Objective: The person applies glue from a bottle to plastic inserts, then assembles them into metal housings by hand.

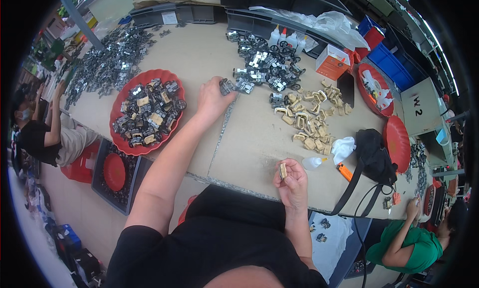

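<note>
My left hand [213, 97] reaches out over the table, its fingers closed on a small dark toy car body [227, 87]. That piece lies against another dark toy car body [244, 85] at the edge of a pile of wheeled toy car bodies [269, 63]. Nearer to me, my right hand [293, 183] pinches a tan plastic toy car part [283, 170] upright between thumb and fingers. Loose tan parts [312, 116] of the same colour are spread beyond my right hand. A small white squeeze bottle [313, 162] lies just right of it.
A red scalloped tray [114, 119] holds assembled tan-and-dark toys at left. Dark parts [117, 58] heap behind it. At right are a white tissue [343, 149], an orange cutter [344, 172] and a black bag [374, 155]. Glue bottles [274, 36] stand at the back. Co-workers sit on both sides.
</note>
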A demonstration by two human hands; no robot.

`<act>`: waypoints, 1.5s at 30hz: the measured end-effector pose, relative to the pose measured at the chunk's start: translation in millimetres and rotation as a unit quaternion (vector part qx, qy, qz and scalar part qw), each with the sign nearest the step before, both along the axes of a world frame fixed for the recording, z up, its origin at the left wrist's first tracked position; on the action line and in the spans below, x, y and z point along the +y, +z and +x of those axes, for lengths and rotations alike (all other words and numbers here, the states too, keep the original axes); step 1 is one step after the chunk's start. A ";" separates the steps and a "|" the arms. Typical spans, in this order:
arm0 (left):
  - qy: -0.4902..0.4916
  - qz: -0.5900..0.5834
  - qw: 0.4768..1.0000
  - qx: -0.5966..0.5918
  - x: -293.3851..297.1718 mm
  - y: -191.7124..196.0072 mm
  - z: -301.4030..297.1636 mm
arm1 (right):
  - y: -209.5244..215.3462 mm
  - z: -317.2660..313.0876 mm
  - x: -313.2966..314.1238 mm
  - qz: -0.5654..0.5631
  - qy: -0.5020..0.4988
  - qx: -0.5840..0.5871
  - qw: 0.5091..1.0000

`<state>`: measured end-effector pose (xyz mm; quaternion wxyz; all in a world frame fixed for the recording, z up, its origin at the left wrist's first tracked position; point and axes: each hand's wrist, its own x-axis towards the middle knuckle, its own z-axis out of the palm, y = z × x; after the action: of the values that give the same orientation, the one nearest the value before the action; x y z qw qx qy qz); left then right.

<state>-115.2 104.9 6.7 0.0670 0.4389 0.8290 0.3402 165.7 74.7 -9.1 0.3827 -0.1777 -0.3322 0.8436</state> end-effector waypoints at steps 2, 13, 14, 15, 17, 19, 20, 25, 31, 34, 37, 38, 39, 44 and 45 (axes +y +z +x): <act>-0.039 0.036 0.999 -0.009 -14.3 1.4 6.1 | -2.2 0.6 0.6 0.001 0.002 0.001 1.000; -0.341 0.016 0.913 -0.222 -87.0 33.4 110.2 | -2.5 -12.3 2.1 -0.027 0.022 -0.063 0.997; -0.353 0.045 0.908 -0.221 -87.2 32.9 111.5 | -2.2 -10.7 2.1 -0.039 0.020 -0.048 0.998; -0.354 0.045 0.907 -0.222 -87.9 33.0 111.6 | -2.3 -9.8 2.0 -0.050 0.018 -0.032 0.998; -0.348 0.049 0.869 -0.348 -89.9 34.4 109.9 | -4.0 -7.9 3.7 -0.050 0.022 -0.030 0.998; -0.336 0.039 0.846 -0.412 -90.8 28.7 106.5 | -3.9 -8.1 3.4 -0.051 0.027 -0.027 0.998; -0.322 0.029 0.819 -0.474 -90.9 26.0 105.3 | -2.1 -9.0 2.8 -0.041 0.025 -0.037 0.998; -0.303 0.052 0.832 -0.463 -94.3 23.2 107.6 | -0.1 -10.1 2.4 -0.025 0.019 -0.060 0.998; -0.300 0.058 0.857 -0.414 -93.4 26.1 103.6 | 0.4 -9.4 7.8 -0.019 0.065 -0.059 0.996; -0.290 0.047 0.855 -0.428 -93.4 25.7 103.0 | -0.2 -9.3 8.6 -0.024 0.073 -0.069 0.995; -0.277 0.050 0.855 -0.436 -93.4 25.1 104.0 | 0.6 -9.8 8.1 -0.010 0.078 -0.066 0.995; -0.267 0.052 0.857 -0.437 -93.4 24.8 104.4 | 2.9 -10.1 7.6 -0.032 0.080 -0.070 0.994; -0.267 0.052 0.857 -0.437 -93.1 25.9 105.3 | 4.4 -10.1 7.4 -0.053 0.081 -0.074 0.993; -0.272 0.047 0.862 -0.424 -93.0 25.0 105.1 | -2.0 -9.4 7.8 -0.031 0.078 -0.077 0.994; -0.273 0.046 0.862 -0.424 -93.2 23.7 104.6 | -2.6 -10.0 7.7 -0.033 0.078 -0.074 0.994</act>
<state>-10.7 11.7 30.4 0.4824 0.4637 0.5504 0.4993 155.7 82.5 -11.6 0.2846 -0.2256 -0.3444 0.8657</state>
